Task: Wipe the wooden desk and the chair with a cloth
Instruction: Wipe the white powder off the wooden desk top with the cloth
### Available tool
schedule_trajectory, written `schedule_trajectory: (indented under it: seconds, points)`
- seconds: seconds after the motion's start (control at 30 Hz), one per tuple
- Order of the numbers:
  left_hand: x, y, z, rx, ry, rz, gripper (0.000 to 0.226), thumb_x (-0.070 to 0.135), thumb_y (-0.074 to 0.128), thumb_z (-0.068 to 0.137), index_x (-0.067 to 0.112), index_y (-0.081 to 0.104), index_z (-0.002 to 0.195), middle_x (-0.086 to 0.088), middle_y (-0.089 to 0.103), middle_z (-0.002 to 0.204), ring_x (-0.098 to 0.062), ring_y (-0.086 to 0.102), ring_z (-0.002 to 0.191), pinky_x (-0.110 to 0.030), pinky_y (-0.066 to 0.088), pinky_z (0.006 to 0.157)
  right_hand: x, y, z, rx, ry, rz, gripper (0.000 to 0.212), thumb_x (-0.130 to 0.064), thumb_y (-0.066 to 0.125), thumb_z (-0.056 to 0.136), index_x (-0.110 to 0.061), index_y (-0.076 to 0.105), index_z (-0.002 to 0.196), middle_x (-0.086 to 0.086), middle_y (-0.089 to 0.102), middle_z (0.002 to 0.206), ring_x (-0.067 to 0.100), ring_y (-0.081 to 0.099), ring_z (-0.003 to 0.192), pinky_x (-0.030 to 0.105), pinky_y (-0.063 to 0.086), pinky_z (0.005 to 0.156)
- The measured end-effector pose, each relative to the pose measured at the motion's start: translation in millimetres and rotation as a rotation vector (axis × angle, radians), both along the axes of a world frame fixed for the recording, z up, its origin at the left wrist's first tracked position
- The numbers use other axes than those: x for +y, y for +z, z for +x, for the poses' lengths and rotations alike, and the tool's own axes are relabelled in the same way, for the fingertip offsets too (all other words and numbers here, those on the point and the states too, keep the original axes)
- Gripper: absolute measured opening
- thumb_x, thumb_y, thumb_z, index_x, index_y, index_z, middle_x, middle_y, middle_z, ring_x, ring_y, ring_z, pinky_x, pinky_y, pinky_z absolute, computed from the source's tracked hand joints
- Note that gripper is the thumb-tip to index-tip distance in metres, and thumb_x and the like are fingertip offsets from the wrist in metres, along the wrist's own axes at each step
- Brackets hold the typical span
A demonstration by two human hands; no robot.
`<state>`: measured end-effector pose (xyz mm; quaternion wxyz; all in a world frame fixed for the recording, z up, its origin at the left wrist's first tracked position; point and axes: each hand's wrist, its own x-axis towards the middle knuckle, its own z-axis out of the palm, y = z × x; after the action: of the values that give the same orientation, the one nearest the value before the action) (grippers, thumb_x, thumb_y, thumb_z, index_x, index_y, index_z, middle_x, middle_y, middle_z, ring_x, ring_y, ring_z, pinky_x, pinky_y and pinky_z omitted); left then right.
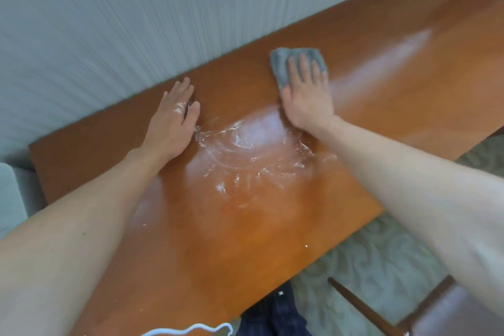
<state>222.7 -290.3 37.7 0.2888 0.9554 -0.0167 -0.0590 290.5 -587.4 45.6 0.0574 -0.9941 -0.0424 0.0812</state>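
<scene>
My right hand [306, 93] spread flat on cloth [283, 63]; left hand [174, 120] flat, bracing desk [272, 226]. Drag cloth toward 7 o'clock through white residue [253, 150], firm pressure.

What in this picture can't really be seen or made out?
- Chair, head view: cut off by the bottom right corner and crossed by the right arm; only a leg and part of the seat show.
- Grey cloth: its middle lies under the right hand.
- Wooden desk: its far right end leaves the frame.
- White smears: what they are is unclear.
- Left hand: its palm faces down.
</scene>
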Motion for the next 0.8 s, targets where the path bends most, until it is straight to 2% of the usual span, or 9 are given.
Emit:
schedule_trajectory:
  seconds: [0.07,0.17,0.37,0.5,0.57,0.63,0.73,0.8]
  points:
    - [-2,0,-1,-0.005,0.005,0.015,0.058,0.041,0.028,0.107,0.012,0.03,0.158,0.006,0.016,0.168,-0.007,0.006,0.155,-0.02,-0.005,0.122,-22,2,9,0.033,-0.121,0.004,0.063,-0.038,0.025,0.105,-0.017,0.01,0.162,0.013,0.005,0.17,0.038,0.006,0.155,0.052,0.004,0.125]
    - [-8,1,-2,-0.013,0.018,0.052,0.058,0.04,0.031,0.108,0.011,0.029,0.158,0.005,0.015,0.169,-0.008,0.004,0.155,-0.023,-0.006,0.123,-1,3,2,0.041,-0.187,0.018,0.066,-0.037,0.028,0.103,-0.016,0.009,0.162,0.014,0.002,0.17,0.041,0.003,0.155,0.054,0.003,0.125]
    - [-13,8,-3,0.015,0.015,0.092,0.059,0.036,0.034,0.109,0.007,0.024,0.159,0.003,0.01,0.17,-0.008,0.0,0.156,-0.025,-0.007,0.123,85,4,-88,0.024,0.175,0.054,0.069,-0.04,0.032,0.099,-0.019,0.013,0.162,0.011,0.005,0.17,0.038,0.002,0.156,0.053,0.004,0.125]
    - [-11,8,-4,0.016,-0.005,0.098,0.058,0.035,0.033,0.109,0.009,0.022,0.16,0.005,0.009,0.17,-0.003,-0.003,0.153,-0.023,-0.008,0.122,57,0,-98,0.041,0.37,0.048,0.066,-0.041,0.024,0.1,-0.023,0.012,0.162,0.005,0.007,0.171,0.033,0.005,0.156,0.05,0.005,0.125]
    - [-8,7,-3,0.018,-0.006,0.088,0.058,0.036,0.031,0.109,0.011,0.022,0.16,0.007,0.008,0.17,0.004,-0.005,0.149,-0.022,-0.008,0.122,16,-3,-73,-0.002,0.28,-0.019,0.07,-0.041,0.022,0.096,-0.02,0.011,0.162,0.009,0.008,0.17,0.033,0.006,0.156,0.05,0.007,0.125]
    - [-8,5,-2,0.008,0.003,0.082,0.058,0.037,0.031,0.109,0.012,0.022,0.16,0.008,0.008,0.17,0.007,-0.006,0.148,-0.022,-0.008,0.122,-30,-4,-49,-0.027,0.057,-0.061,0.069,-0.037,0.023,0.098,-0.015,0.011,0.162,0.013,0.009,0.17,0.035,0.008,0.156,0.05,0.008,0.125]
    - [-7,1,-3,-0.022,0.016,0.076,0.057,0.032,0.034,0.108,0.01,0.024,0.16,0.005,0.01,0.17,-0.003,-0.001,0.153,-0.022,-0.007,0.123,-66,-5,-33,-0.026,-0.258,-0.013,0.064,-0.028,0.033,0.103,-0.014,0.013,0.162,0.014,0.009,0.17,0.037,0.009,0.155,0.052,0.007,0.125]
    - [-8,-1,-3,-0.032,0.014,0.071,0.056,0.03,0.035,0.108,0.009,0.025,0.159,0.004,0.011,0.17,-0.005,0.001,0.155,-0.023,-0.006,0.123,-46,-4,-36,-0.011,-0.329,-0.009,0.065,-0.028,0.034,0.103,-0.015,0.01,0.162,0.014,0.004,0.17,0.039,0.005,0.155,0.054,0.006,0.124]
